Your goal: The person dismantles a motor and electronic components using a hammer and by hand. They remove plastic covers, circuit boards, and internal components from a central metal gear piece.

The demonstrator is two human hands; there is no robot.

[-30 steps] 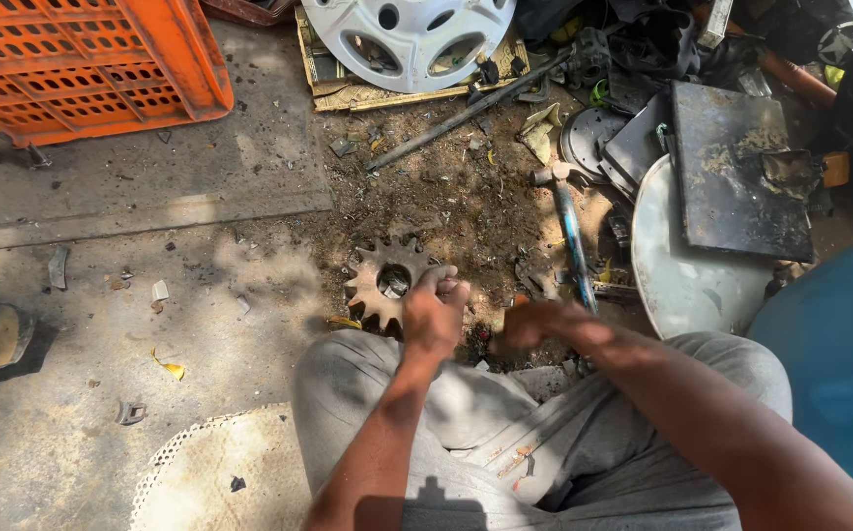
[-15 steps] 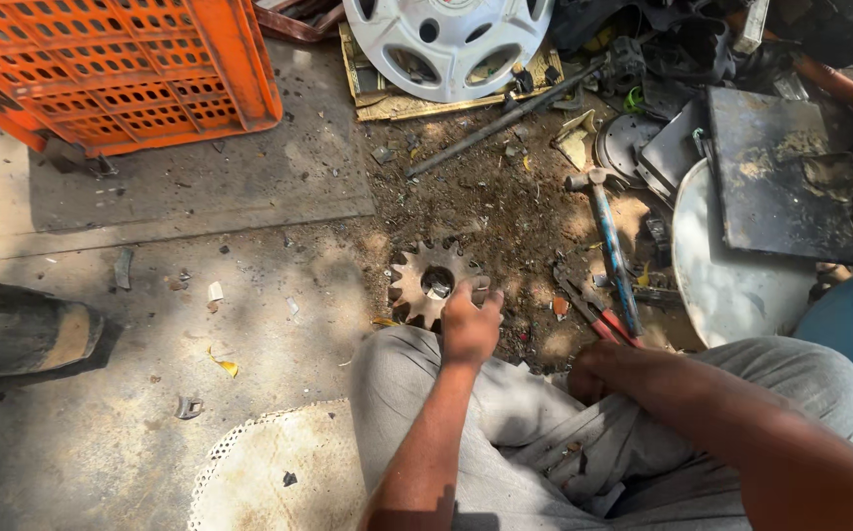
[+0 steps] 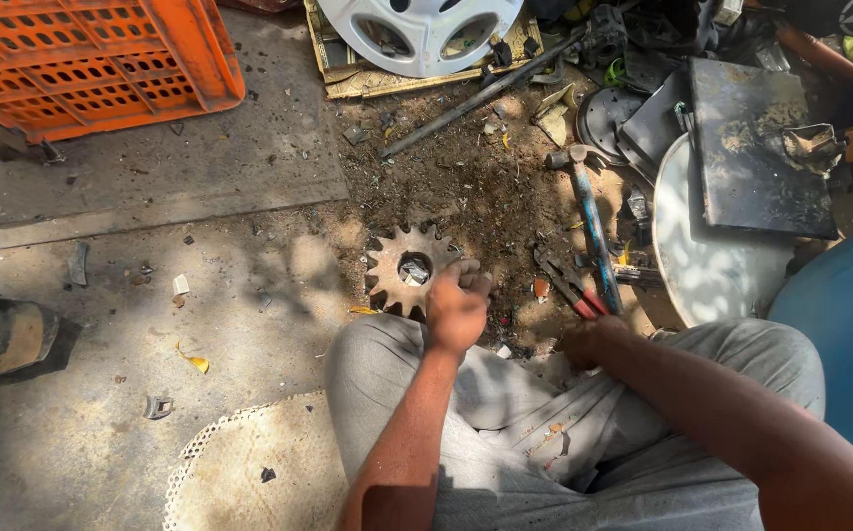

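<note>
A dusty concrete floor (image 3: 200, 211) strewn with scrap and dark grit lies before a seated person. The left hand (image 3: 458, 307), fingers loosely curled, touches a rusty toothed sprocket (image 3: 405, 269) lying flat, covering its lower right edge. The right hand (image 3: 584, 342), half hidden by the knee, cannot be read; red-handled pliers (image 3: 569, 282) lie just beside it

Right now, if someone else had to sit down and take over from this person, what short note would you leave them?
Left hand: resting at the edge of the rusty toothed gear, fingers loosely curled, not gripping it.
Right hand: low by the knee, next to the red-handled pliers; whether it holds anything cannot be told.
Gear lies flat on the dirt ground. The blue-handled hammer lies just right of it, and a long metal rod beyond.
Done: nothing visibly altered on the gear.
Left: picking up the gear or a tool; both lie untouched.
</note>
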